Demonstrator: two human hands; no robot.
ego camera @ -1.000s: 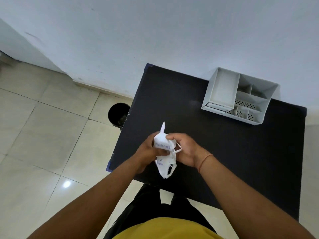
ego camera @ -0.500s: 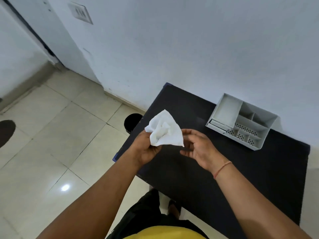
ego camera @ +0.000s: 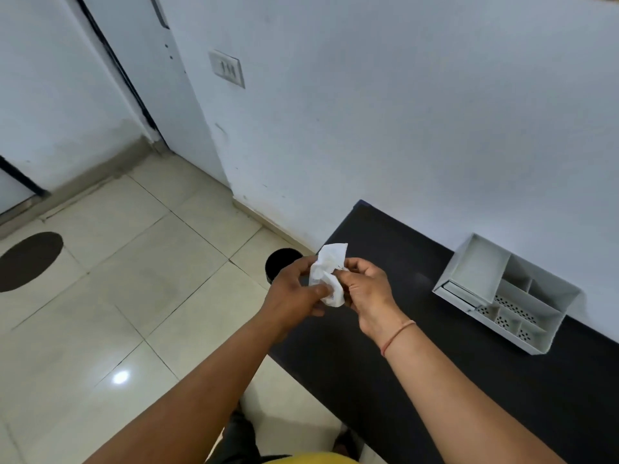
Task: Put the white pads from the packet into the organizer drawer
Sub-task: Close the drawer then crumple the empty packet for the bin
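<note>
Room: pale tiled floor [ego camera: 140, 289], plain white wall with a switch plate [ego camera: 228, 68], and a door frame at the far left; a dark round bin [ego camera: 279, 264] stands on the floor just off the near-left corner of the black surface [ego camera: 418, 380].
Surface: bare black top, pushed against the wall, with only the organizer on it as far as I can see.
Organizer: the white organizer [ego camera: 505, 293] sits at the back right of the surface, near the wall, well apart from the hands. Its upper compartments look empty.
Drawer: the drawer [ego camera: 460, 294] at its lower front edge shows as a thin slab, perhaps out a crack; I cannot tell for sure whether it is open.
Packet: the crumpled white packet [ego camera: 326, 274] is held in the air between the two hands, above the left end of the surface, with some small print on it that I cannot read.
Left hand: the left hand [ego camera: 296, 293] is closed on the packet's lower part, thumb pressed across it.
Right hand: the right hand [ego camera: 363, 288] pinches the packet's upper right edge with fingertips, as if to tear or peel it open.
Pads: no white pad can be seen outside the packet; I cannot tell whether any is partly out among the folds.
Done: the packet is in hand, and I judge that opening is under way.
Left: by my reckoning nearly everything, namely getting the pads out, pulling the drawer open, laying them inside, and perhaps dropping the wrapper in the bin.
</note>
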